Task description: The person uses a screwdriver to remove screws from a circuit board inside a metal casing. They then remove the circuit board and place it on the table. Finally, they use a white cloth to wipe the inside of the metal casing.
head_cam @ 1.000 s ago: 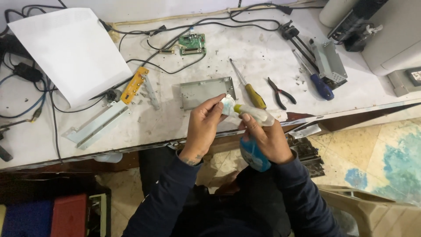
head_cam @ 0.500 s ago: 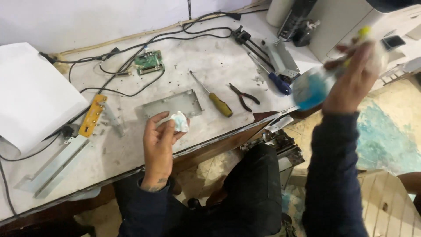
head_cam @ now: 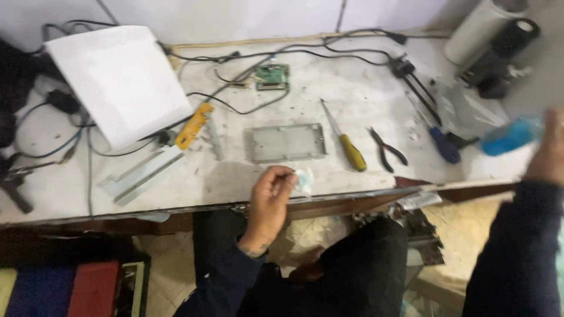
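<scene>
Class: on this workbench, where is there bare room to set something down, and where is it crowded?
Free: the front strip between the metal bracket and the left hand, and the patch above the yellow screwdriver. Crowded: around the white sheet, with cables, and the right end with tools.

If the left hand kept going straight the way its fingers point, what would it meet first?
Likely the shallow grey metal tray. The left hand, pinching a small white wad, points up the bench towards it, though its height above the surface is unclear.
</scene>
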